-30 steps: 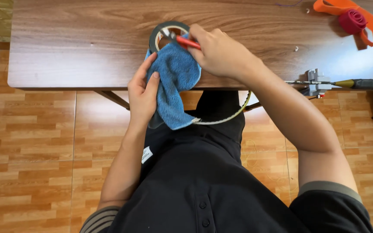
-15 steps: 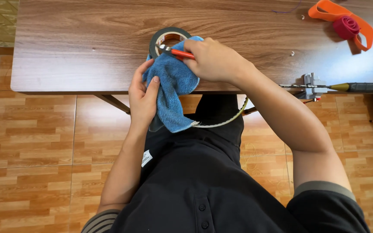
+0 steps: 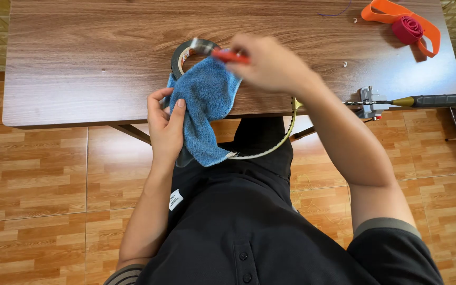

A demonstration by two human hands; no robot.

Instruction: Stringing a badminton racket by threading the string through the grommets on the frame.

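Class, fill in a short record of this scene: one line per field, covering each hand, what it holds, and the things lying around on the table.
Left hand: grips blue cloth at table edge
Right hand: holds red-handled tool, blurred
Under the cloth: racket frame, partly covered
Beside the cloth: tape roll
Table: wood-grain
Far right corner: orange band, red roll

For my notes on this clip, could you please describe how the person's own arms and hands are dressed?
Both arms are bare from the short sleeves down. The left hand and right hand wear no gloves; the right is motion-blurred, so any ring cannot be made out. The black shirt has grey-banded sleeve cuffs, front buttons and a small white tag.
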